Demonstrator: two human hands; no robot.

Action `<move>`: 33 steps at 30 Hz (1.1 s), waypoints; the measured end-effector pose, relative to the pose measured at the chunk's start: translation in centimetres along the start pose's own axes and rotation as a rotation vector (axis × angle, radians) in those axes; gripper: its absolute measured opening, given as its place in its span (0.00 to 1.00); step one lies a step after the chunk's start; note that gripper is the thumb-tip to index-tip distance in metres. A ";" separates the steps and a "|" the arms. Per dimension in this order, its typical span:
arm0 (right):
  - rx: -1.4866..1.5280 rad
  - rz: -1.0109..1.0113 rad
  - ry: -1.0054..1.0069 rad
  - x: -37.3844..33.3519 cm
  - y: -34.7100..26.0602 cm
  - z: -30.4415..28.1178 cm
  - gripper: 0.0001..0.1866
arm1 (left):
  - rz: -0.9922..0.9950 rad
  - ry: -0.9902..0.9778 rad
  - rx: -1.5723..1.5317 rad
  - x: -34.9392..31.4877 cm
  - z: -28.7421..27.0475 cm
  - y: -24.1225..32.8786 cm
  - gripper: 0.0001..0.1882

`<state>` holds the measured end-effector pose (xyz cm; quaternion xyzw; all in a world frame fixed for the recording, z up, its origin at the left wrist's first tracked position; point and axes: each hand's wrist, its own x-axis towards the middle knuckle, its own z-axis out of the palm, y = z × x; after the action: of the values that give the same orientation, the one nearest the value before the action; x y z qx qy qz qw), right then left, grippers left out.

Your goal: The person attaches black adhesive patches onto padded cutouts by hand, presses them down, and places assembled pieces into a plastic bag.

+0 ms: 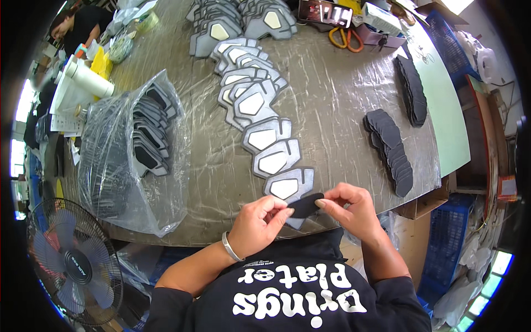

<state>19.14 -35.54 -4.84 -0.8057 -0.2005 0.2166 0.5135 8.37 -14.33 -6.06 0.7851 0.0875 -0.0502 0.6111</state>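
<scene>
A small black oval pad (306, 207) is stretched between my two hands near the table's front edge. My left hand (259, 220) pinches its left end between thumb and fingers. At its right end, my right hand (352, 209) has the same kind of pinch. Just beyond and partly under the pad lies a grey shaped piece with a white patch (285, 188), the nearest of an overlapping row running away from me. Its near part is partly covered by the pad and my fingers.
Right of the row lie two overlapping stacks of black pads (390, 149) (411, 91). On the left, a clear plastic bag (166, 202) holds many grey pieces. Orange-handled scissors (345, 40) and a phone (325, 13) sit at the far right. A fan (77, 265) stands lower left; another person (83, 25) is far left.
</scene>
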 end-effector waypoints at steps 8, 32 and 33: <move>0.170 0.267 -0.023 1.0 0.7 1.8 0.11 | 0.424 0.344 0.473 -0.8 -1.3 -2.5 0.14; -0.093 0.268 -0.091 3.9 0.0 4.3 0.11 | 0.469 0.175 0.751 -1.9 -0.5 -5.1 0.27; -0.123 0.270 -0.091 3.9 0.0 4.2 0.11 | 0.466 0.180 0.763 -1.9 -0.4 -5.2 0.27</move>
<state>20.03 -30.26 -7.01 -0.8446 -0.1263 0.3073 0.4199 5.45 -12.88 -10.56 0.9541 -0.0633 0.1286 0.2630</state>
